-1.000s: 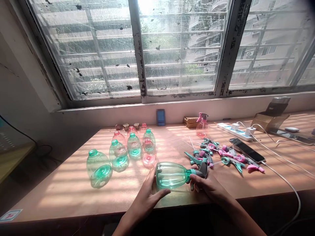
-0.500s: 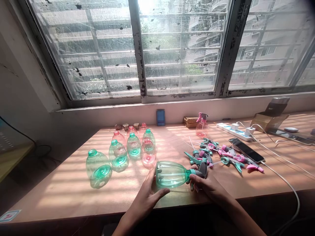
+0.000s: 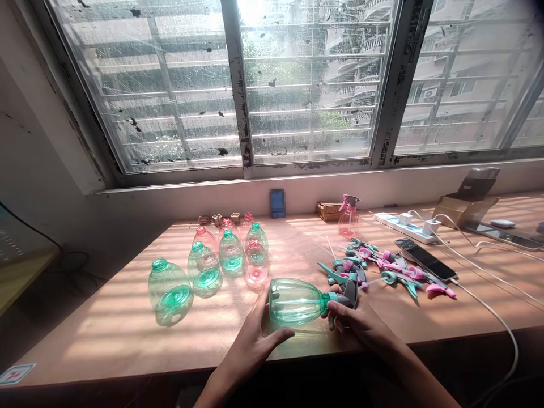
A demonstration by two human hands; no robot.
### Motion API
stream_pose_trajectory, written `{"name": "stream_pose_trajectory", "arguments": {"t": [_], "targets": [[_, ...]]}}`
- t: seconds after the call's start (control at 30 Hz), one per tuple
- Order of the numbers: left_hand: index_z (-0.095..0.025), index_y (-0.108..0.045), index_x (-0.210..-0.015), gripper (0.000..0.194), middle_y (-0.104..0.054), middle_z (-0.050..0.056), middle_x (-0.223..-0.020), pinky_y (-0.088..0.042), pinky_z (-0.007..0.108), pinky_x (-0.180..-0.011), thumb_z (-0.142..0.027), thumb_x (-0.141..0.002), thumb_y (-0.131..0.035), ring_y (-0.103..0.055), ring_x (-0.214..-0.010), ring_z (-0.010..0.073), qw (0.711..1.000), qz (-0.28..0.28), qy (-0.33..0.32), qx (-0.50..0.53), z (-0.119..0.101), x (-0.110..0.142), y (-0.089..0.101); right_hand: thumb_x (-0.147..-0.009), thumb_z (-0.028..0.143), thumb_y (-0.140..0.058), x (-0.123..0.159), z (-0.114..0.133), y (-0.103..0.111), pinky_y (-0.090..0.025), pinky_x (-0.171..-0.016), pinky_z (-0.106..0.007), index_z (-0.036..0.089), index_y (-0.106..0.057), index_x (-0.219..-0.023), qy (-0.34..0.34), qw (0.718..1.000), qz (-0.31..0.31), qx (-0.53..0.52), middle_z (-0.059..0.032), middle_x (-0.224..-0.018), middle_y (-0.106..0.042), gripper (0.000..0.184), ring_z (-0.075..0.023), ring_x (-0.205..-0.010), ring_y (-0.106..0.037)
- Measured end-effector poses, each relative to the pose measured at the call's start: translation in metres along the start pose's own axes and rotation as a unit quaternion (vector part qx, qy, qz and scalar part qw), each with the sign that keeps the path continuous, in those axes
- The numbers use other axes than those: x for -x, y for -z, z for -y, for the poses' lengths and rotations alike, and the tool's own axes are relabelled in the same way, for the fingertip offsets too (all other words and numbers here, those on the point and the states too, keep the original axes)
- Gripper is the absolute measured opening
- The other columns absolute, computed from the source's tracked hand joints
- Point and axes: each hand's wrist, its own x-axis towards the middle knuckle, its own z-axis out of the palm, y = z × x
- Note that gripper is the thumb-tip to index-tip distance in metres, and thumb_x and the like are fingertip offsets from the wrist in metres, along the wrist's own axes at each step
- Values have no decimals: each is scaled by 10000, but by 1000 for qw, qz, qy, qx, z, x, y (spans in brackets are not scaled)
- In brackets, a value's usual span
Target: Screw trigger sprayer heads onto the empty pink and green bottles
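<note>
- Bottle: lay sideways, base against wide left hand
- Sprayer: was gripped at bottle's neck by right hand
- Spray heads: lay piled beyond right hand

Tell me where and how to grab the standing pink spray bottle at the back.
Grip the pink spray bottle around its tapering upper body, just under the trigger head. Come in from the front left: it stands upright, with the power strip to its right, loose spray heads in front and the brown box behind its left side.
</note>
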Motion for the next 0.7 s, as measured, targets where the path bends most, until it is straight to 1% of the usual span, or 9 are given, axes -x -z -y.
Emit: {"name": "stream_pose_trajectory", "arguments": {"t": [0.07, 0.17, 0.3, 0.37, 0.47, 0.57, 0.63, 0.7], "targets": [[-259, -266, -1598, 903, -429, 144, -1592, -293, 518, -1224, -432, -865, -765, -357, -1483, 366, 1000, 3, -3, -5, -2, -1, 0, -787, 477, -827, 0, 1, -1, -390, -453, -225, 216, -584, -983, 0, 1000, -1, 3, 3, -643, -704, 407, -139, -482, -603], [-270, -243, -1603, 899, -407, 136, -1606, -305, 504, -1219, -407, -878, -756, -375, -1473, 352, 1000, -4, -10, -13, -3, -1, -1, -768, 513, -831, 0, 2, -2, -382, -443, -225, 216, -583, -969, -1, 1000, -2, 7, -10, -647, -716, 436, -138, -469, -590], [-323, -115, -1620, 912, -380, 112, -1623, -337, 494, -1202, -381, -924, -702, -422, -1447, 322, 1000, 0, -28, -12, 2, -1, -3, -780, 517, -819, 0, 2, -2, -369, -436, -219, 208, -592, -959, -6, 1000, 1, 7, -14, -634, -712, 423, -132, -463, -579], [-326, -68, -1622, 972, -377, 115, -1623, -326, 500, -1208, -391, -906, -723, -413, -1455, 322, 1000, 7, -26, 2, 5, 0, -3, -787, 504, -818, -1, 1, -1, -367, -434, -215, 209, -590, -964, -5, 1000, 0, 7, -8, -618, -706, 413, -130, -457, -574], [-278, -121, -1623, 1019, -377, 147, -1617, -300, 514, -1218, -414, -856, -779, -382, -1472, 350, 1000, 5, -8, 11, 8, 0, -1, -786, 474, -830, -1, -2, 1, -391, -453, -215, 212, -578, -985, 5, 1000, 2, 6, -11, -644, -725, 414, -130, -466, -586], [-251, -218, -1609, 958, -386, 156, -1614, -321, 516, -1208, -416, -852, -782, -379, -1470, 370, 1000, 5, 2, 6, 5, -1, -1, -781, 460, -839, -1, -2, 1, -414, -469, -220, 209, -575, -995, 8, 1000, -2, 4, -14, -661, -734, 422, -135, -478, -603], [-269, -223, -1608, 946, -392, 144, -1613, -331, 517, -1203, -404, -855, -780, -389, -1464, 367, 1000, 1, -2, 4, 0, -1, -1, -779, 468, -838, -1, -2, 0, -402, -455, -218, 208, -577, -988, 5, 1000, -5, 3, -10, -641, -727, 424, -136, -466, -594], [-299, -181, -1615, 948, -400, 127, -1610, -328, 518, -1204, -390, -871, -762, -398, -1460, 353, 1000, -3, -12, 2, -3, -1, -3, -778, 481, -834, -1, -1, 0, -382, -442, -213, 208, -576, -974, 2, 1000, -1, 0, -10, -627, -723, 423, -130, -451, -578]]}}
